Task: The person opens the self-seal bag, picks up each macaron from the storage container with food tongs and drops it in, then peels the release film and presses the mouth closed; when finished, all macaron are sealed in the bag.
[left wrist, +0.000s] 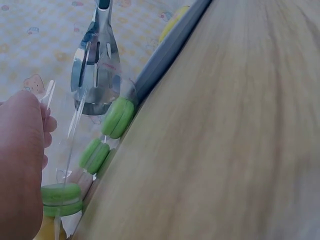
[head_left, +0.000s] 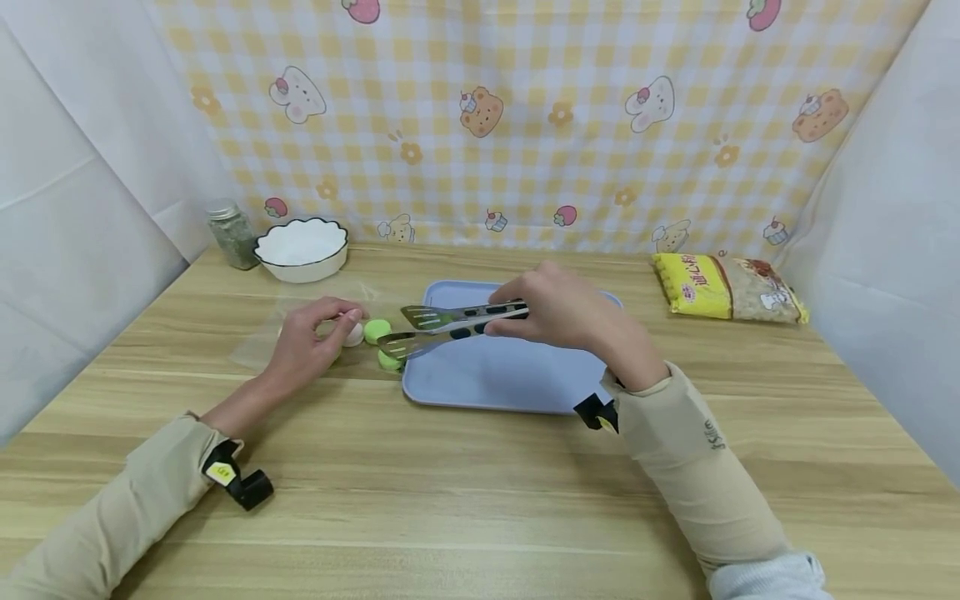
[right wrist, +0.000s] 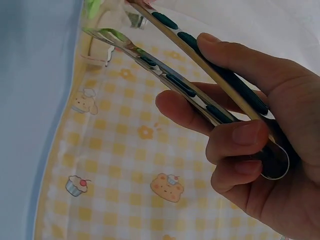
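Note:
My left hand (head_left: pixel 307 342) pinches the edge of a clear plastic package (head_left: pixel 257 348), its upright edge showing beside the thumb in the left wrist view. Inside sit green macarons (left wrist: pixel 118 118) and a pale macaron (head_left: pixel 354 336), with something yellow partly hidden below. My right hand (head_left: pixel 573 312) grips metal kitchen tongs (right wrist: pixel 182 87) with dark inlaid handles, fingers and thumb wrapped about both arms. The tongs' slotted heads (left wrist: pixel 95 75) stand apart, pointing left and overlapping the nearest green macarons in the head view. Beneath the right hand lies a blue tray (head_left: pixel 495 379).
At the back left stand a white scalloped bowl (head_left: pixel 302 250) and a glass jar (head_left: pixel 234 236) with a metal lid. A yellow food packet (head_left: pixel 727 287) lies at the back right. A checked curtain (head_left: pixel 555 167) hangs behind the wooden table (head_left: pixel 420 500).

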### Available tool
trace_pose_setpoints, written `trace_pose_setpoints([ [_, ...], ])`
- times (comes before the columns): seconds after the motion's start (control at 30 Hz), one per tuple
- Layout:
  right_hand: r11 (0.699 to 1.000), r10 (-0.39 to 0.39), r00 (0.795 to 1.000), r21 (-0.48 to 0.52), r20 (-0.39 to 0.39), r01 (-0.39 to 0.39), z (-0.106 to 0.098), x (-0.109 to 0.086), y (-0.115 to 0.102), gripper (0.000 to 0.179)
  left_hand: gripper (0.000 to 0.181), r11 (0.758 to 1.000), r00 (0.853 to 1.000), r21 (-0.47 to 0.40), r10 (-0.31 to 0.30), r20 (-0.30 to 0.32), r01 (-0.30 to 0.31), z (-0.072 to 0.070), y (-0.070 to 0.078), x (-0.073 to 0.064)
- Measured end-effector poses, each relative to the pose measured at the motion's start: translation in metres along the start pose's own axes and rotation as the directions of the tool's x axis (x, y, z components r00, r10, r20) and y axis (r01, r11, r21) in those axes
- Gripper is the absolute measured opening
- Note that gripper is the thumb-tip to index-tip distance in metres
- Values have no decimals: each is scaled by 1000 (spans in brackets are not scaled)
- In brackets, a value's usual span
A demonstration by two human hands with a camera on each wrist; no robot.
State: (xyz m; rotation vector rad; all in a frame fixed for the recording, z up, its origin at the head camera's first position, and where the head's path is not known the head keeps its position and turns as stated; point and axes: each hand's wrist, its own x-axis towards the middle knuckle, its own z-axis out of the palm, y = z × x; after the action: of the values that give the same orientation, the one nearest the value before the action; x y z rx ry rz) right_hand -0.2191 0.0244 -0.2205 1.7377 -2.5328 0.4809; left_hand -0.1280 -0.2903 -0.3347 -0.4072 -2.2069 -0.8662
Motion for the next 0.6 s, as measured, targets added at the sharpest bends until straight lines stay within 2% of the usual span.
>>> trace_pose_setpoints([
  [0.1,999,11,1000,-36,18,-10,3,1,-1,34,11,994,995,-55,-100,-13,99,4,5,0],
  [0.2,998,1,999,-57,32,1,8,4,-3,35,15,965,975,-146,-223,-1,220,10,16,-1],
  [0.27,998,-14,999,-56,34,16,9,5,-4,34,17,945,963,-187,-270,22,269,14,26,-1],
  [0.33,999,-31,999,-43,28,32,10,5,-5,33,17,943,960,-183,-275,44,278,15,38,0],
  [0.47,998,-53,999,-14,-3,53,6,2,-3,31,16,951,964,-158,-265,30,267,14,50,2],
  [0.6,998,-55,998,3,-34,55,-1,-2,-1,31,17,957,966,-136,-256,26,258,14,36,-1],
])
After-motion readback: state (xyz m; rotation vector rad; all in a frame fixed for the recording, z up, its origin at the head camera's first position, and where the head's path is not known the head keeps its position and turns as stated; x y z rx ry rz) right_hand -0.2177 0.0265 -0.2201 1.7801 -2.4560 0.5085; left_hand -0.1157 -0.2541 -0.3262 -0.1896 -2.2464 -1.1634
